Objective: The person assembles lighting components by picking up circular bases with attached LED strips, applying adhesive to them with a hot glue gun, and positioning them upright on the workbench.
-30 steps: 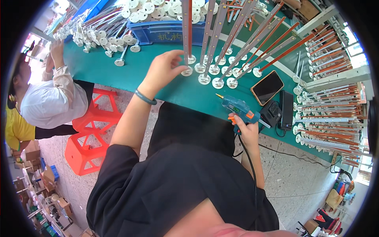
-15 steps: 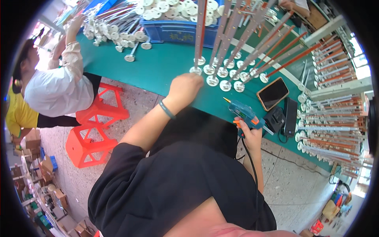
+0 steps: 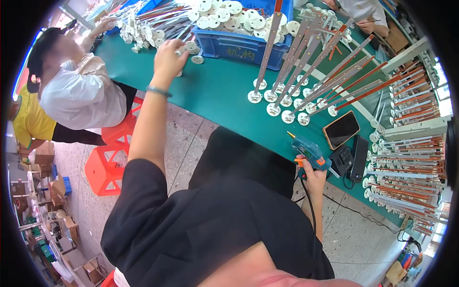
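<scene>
My right hand [image 3: 313, 174] is wrapped round the handle of a teal and orange hot glue gun [image 3: 310, 150]. The gun's brass nozzle points up and left over the green table, and a pale glue stick sticks out at its back. My left hand [image 3: 168, 60] reaches across to the far left, beside the near end of a pile of metal strips with round white bases [image 3: 143, 36]. Its thumb stands apart from the fingers, and nothing shows between them. Upright strips on white discs [image 3: 255, 97] stand grouped on the table in front of me.
A blue bin [image 3: 239, 47] full of white discs sits at the back. Right of the glue gun lie a phone [image 3: 341, 130] and black power adapters [image 3: 356, 158]. Racked strips [image 3: 406, 158] line the right side. A co-worker [image 3: 79, 91] works at left, near red stools [image 3: 103, 170].
My left hand has moved from the base of a standing strip to the pile at the far left. My right hand still holds the glue gun. The view has shifted slightly.
</scene>
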`<state>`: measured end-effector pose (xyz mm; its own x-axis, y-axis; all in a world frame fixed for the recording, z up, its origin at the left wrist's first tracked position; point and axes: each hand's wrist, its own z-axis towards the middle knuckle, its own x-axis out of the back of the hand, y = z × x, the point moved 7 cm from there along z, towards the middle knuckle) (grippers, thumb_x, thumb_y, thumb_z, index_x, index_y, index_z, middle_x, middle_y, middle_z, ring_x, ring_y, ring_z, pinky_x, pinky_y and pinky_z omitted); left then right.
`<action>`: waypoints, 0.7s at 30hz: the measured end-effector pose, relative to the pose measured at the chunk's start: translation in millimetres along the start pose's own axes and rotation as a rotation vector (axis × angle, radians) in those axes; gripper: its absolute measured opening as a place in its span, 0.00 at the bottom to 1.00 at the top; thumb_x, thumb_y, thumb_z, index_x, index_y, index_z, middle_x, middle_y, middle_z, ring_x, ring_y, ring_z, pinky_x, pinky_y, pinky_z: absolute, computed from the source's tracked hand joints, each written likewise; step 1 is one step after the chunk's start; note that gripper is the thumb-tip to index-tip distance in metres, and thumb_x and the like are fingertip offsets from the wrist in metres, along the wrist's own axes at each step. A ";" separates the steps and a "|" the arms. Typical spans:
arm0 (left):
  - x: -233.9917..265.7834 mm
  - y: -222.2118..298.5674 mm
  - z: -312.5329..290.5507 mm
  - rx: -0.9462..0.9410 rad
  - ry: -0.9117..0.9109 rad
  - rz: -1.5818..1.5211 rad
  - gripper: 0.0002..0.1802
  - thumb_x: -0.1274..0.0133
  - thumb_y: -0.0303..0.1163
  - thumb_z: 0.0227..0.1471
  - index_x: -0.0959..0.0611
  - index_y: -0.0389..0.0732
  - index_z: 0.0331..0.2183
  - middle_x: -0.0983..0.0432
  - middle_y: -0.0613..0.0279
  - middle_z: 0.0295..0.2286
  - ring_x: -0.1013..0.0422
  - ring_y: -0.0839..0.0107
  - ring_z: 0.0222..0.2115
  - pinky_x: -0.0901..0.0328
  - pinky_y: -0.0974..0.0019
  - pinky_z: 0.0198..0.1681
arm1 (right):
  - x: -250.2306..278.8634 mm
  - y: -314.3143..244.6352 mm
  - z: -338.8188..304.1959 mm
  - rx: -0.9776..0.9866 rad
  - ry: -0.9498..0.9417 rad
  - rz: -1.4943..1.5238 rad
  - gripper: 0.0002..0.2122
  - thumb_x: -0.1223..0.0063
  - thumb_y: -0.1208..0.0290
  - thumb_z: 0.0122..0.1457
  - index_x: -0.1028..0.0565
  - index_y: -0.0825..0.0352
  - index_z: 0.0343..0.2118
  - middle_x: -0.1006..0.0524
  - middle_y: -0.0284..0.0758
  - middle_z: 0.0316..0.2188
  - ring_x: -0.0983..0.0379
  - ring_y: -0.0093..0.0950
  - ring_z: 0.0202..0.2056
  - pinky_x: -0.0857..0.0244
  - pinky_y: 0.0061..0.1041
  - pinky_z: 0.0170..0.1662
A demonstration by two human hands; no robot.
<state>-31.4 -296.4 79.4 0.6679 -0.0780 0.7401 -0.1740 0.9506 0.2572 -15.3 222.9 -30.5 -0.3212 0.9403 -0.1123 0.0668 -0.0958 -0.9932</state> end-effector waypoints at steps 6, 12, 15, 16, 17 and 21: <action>-44.5 7.6 35.9 0.061 -0.278 0.321 0.18 0.40 0.43 0.45 0.17 0.47 0.39 0.19 0.54 0.34 0.25 0.52 0.40 0.31 0.52 0.42 | -1.9 -1.4 -3.7 0.021 0.031 0.003 0.14 0.43 0.80 0.55 0.27 0.73 0.45 0.20 0.39 0.34 0.27 0.21 0.30 0.32 0.20 0.36; -25.7 -14.6 -3.5 0.173 -0.411 0.165 0.25 0.39 0.41 0.42 0.22 0.44 0.44 0.20 0.53 0.35 0.25 0.54 0.39 0.31 0.55 0.42 | 3.4 4.6 -4.4 0.042 -0.042 0.001 0.16 0.47 0.82 0.58 0.29 0.73 0.50 0.20 0.40 0.37 0.24 0.24 0.36 0.30 0.24 0.41; -24.8 -22.2 -27.7 0.273 -0.442 0.091 0.24 0.40 0.45 0.44 0.22 0.42 0.40 0.20 0.54 0.35 0.24 0.57 0.39 0.31 0.58 0.40 | 3.7 6.8 -2.5 0.044 -0.064 0.010 0.15 0.47 0.82 0.58 0.28 0.73 0.49 0.21 0.40 0.37 0.25 0.24 0.35 0.30 0.23 0.40; -27.3 -21.3 -28.7 0.277 -0.444 0.093 0.24 0.40 0.45 0.44 0.22 0.42 0.40 0.20 0.54 0.35 0.24 0.57 0.39 0.31 0.58 0.40 | 3.2 7.2 -2.0 0.046 -0.072 0.015 0.15 0.47 0.82 0.58 0.28 0.73 0.49 0.21 0.40 0.37 0.25 0.23 0.35 0.30 0.23 0.39; -30.4 -18.4 -28.0 0.302 -0.444 0.155 0.23 0.41 0.49 0.45 0.20 0.42 0.38 0.19 0.54 0.34 0.23 0.57 0.38 0.30 0.58 0.39 | 1.3 6.8 -1.0 0.043 -0.077 0.015 0.15 0.47 0.82 0.58 0.28 0.73 0.49 0.21 0.40 0.37 0.25 0.23 0.35 0.30 0.23 0.39; -50.0 -8.7 -13.9 0.328 -0.507 0.229 0.24 0.41 0.55 0.45 0.13 0.42 0.27 0.19 0.52 0.27 0.22 0.56 0.31 0.29 0.55 0.35 | 4.1 3.7 -0.4 0.017 0.005 0.019 0.14 0.43 0.80 0.55 0.26 0.73 0.45 0.20 0.38 0.34 0.27 0.20 0.30 0.32 0.20 0.35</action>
<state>-53.3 -296.6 31.5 0.1765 -0.0927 0.9799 -0.5376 0.8248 0.1749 -15.9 226.6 -34.6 -0.3151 0.9400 -0.1309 0.0570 -0.1189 -0.9913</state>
